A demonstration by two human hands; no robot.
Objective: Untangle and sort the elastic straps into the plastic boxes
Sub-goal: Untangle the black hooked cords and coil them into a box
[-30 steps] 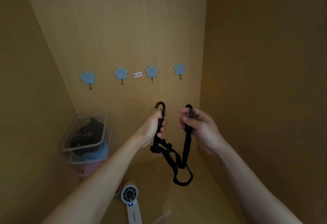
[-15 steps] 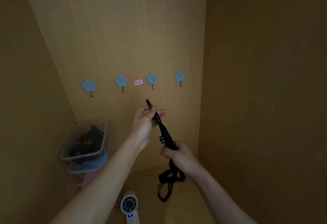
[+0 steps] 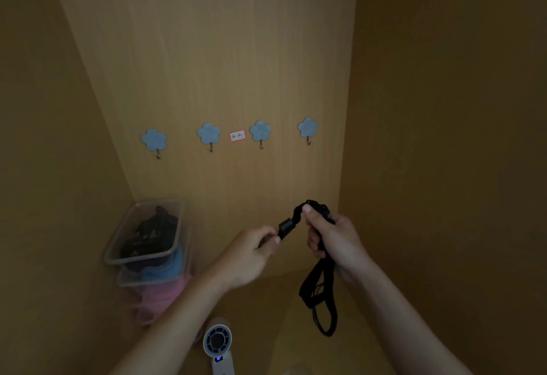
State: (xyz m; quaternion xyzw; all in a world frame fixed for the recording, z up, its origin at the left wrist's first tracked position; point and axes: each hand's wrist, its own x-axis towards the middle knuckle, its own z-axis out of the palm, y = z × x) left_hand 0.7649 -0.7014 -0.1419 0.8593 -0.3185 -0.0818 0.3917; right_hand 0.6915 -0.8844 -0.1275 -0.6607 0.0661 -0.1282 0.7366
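Right of the stacked plastic boxes [image 3: 142,235], the left hand [image 3: 251,253] pinches and the right hand [image 3: 334,238] grips one black strap [image 3: 321,294].

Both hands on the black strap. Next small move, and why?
Probably carry the black strap left toward the top box: it hangs gathered in loops from the right hand, the left hand pinches its end, and that box already holds black straps.

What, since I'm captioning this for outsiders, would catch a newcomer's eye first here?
Centre-low, the left hand pinches and the right hand grips a black strap, its loops dangling below. Four blue flower hooks line the back wall; stacked plastic boxes stand at lower left.
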